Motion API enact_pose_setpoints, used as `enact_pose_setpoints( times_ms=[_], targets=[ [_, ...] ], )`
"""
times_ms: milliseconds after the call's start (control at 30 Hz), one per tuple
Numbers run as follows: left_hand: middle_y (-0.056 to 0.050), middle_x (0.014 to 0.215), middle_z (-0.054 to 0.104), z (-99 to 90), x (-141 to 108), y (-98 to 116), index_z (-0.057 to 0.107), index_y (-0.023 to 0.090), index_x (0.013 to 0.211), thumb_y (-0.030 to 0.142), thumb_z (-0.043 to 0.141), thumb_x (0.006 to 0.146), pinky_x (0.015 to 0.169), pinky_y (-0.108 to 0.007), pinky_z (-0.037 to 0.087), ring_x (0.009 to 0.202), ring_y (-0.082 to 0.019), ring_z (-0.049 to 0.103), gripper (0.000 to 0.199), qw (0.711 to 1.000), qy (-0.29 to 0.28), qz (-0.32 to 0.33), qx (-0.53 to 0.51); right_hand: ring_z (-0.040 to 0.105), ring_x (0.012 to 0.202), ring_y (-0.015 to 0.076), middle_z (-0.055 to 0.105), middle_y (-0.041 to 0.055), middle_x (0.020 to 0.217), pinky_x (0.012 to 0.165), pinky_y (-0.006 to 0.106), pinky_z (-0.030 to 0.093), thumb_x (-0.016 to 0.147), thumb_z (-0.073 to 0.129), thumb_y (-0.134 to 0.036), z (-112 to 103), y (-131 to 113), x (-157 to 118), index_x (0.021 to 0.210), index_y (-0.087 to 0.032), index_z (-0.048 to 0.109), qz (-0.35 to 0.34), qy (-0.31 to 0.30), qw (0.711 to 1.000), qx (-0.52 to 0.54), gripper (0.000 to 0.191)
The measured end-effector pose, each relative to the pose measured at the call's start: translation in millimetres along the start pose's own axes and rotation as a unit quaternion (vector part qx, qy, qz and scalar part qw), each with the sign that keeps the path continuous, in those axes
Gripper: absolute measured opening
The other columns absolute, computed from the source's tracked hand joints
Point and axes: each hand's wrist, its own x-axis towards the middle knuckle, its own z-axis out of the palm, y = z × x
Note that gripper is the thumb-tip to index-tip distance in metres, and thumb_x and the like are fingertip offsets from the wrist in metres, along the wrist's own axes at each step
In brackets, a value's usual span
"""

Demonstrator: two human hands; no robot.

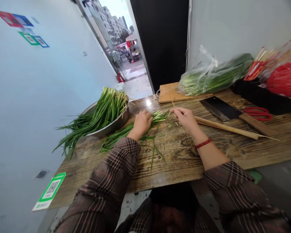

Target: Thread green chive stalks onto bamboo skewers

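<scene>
My left hand (pixel 142 123) is curled over a bunch of green garlic chives (pixel 121 135) that lies on the wooden table, close to its pale cut ends. Just right of those ends, my right hand (pixel 184 118) has its thumb and fingers pinched together on a thin bamboo skewer (pixel 173 103). The skewer's tip sticks out beyond the fingers, and much of its length is hidden by the hand. A few loose chive leaves (pixel 154 153) are scattered between my forearms. A bundle of bamboo skewers (pixel 229 128) lies right of my right hand.
A metal basin (pixel 106 129) heaped with chives stands at the left. A cleaver (pixel 219 108) and red scissors (pixel 258 113) lie at the right. Behind are a cutting board (pixel 168 93) and bagged chives (pixel 213 77). A green QR card (pixel 50 191) sits at the front-left corner.
</scene>
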Motion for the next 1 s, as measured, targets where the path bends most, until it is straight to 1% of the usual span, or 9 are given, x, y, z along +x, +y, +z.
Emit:
enact_pose_setpoints(
  times_ms=[100, 167, 333, 400, 600, 733, 833, 900, 1000],
  targets=[
    [-0.014, 0.101, 0.064, 13.4, 17, -5, 0.072, 0.018, 0.100, 0.029, 0.054, 0.087, 0.082, -0.039, 0.042, 0.095, -0.028, 0.057, 0.025, 0.998, -0.019, -0.062, 0.018, 0.043, 0.052, 0.0102, 0.053, -0.0015, 0.058, 0.049, 0.023, 0.031, 0.080, 0.053, -0.038, 2, 3, 2, 0.086, -0.013, 0.074, -0.010, -0.009, 1.000, -0.014, 0.033],
    [-0.012, 0.096, 0.065, 18.3, 21, -9, 0.074, 0.019, 0.092, 0.028, 0.056, 0.085, 0.080, -0.038, 0.041, 0.093, -0.028, 0.057, 0.021, 0.996, -0.039, -0.073, 0.014, 0.045, 0.053, 0.0108, 0.054, -0.0013, 0.058, 0.051, 0.023, 0.032, 0.080, 0.053, -0.038, 3, 2, 3, 0.085, -0.014, 0.074, -0.014, -0.008, 1.000, -0.019, 0.033],
    [-0.009, 0.098, 0.065, 13.8, 3, -1, 0.070, 0.020, 0.083, 0.024, 0.054, 0.086, 0.082, -0.038, 0.038, 0.096, -0.026, 0.054, 0.017, 0.999, -0.014, 0.023, 0.031, 0.044, 0.053, 0.0107, 0.056, -0.0014, 0.059, 0.051, 0.023, 0.032, 0.082, 0.052, -0.038, 3, 1, 2, 0.085, -0.015, 0.074, -0.027, -0.018, 0.999, -0.026, 0.033],
    [-0.009, 0.096, 0.064, 11.0, -7, 3, 0.068, 0.020, 0.082, 0.022, 0.052, 0.086, 0.082, -0.038, 0.038, 0.094, -0.025, 0.054, 0.017, 0.998, -0.022, 0.053, 0.025, 0.044, 0.052, 0.0104, 0.056, -0.0015, 0.059, 0.050, 0.023, 0.031, 0.081, 0.052, -0.038, 4, 2, 1, 0.086, -0.015, 0.074, -0.025, -0.028, 0.999, -0.029, 0.033],
    [-0.008, 0.093, 0.063, 21.4, -15, -3, 0.064, 0.017, 0.097, 0.020, 0.056, 0.083, 0.079, -0.033, 0.043, 0.089, -0.022, 0.057, 0.017, 0.997, -0.002, -0.008, -0.076, 0.044, 0.052, 0.0104, 0.057, -0.0005, 0.060, 0.049, 0.023, 0.031, 0.080, 0.053, -0.038, 7, 7, -2, 0.087, -0.013, 0.074, -0.008, -0.034, 0.999, -0.038, 0.034],
    [-0.009, 0.092, 0.062, 27.2, -13, 0, 0.069, 0.020, 0.100, 0.027, 0.060, 0.083, 0.079, -0.035, 0.042, 0.090, -0.024, 0.057, 0.021, 0.999, -0.006, -0.009, -0.038, 0.047, 0.054, 0.0111, 0.059, 0.0001, 0.061, 0.050, 0.023, 0.033, 0.079, 0.053, -0.039, 6, 11, 0, 0.089, -0.013, 0.075, -0.007, -0.031, 0.998, -0.056, 0.035],
    [-0.010, 0.093, 0.063, 23.9, -15, 8, 0.071, 0.021, 0.094, 0.028, 0.057, 0.086, 0.081, -0.038, 0.041, 0.094, -0.026, 0.056, 0.018, 1.000, 0.000, 0.007, -0.005, 0.046, 0.052, 0.0106, 0.060, -0.0003, 0.061, 0.050, 0.023, 0.034, 0.079, 0.052, -0.038, 7, 15, 1, 0.095, -0.013, 0.074, -0.010, -0.037, 0.998, -0.057, 0.037],
    [-0.009, 0.096, 0.063, 18.9, -19, 11, 0.071, 0.020, 0.087, 0.025, 0.057, 0.085, 0.084, -0.039, 0.041, 0.096, -0.026, 0.056, 0.016, 0.999, 0.026, 0.021, -0.033, 0.045, 0.051, 0.0104, 0.060, -0.0007, 0.062, 0.050, 0.023, 0.034, 0.079, 0.052, -0.037, 9, 16, 2, 0.103, -0.012, 0.072, -0.005, -0.045, 0.998, -0.049, 0.040],
    [-0.008, 0.095, 0.065, 12.0, -27, 14, 0.069, 0.017, 0.081, 0.018, 0.058, 0.082, 0.085, -0.034, 0.043, 0.094, -0.021, 0.058, 0.011, 0.984, 0.066, 0.025, -0.161, 0.047, 0.052, 0.0108, 0.061, -0.0011, 0.062, 0.052, 0.023, 0.037, 0.079, 0.052, -0.035, 11, 15, 0, 0.118, -0.012, 0.066, -0.005, -0.062, 0.997, -0.049, 0.048]
  ],
)
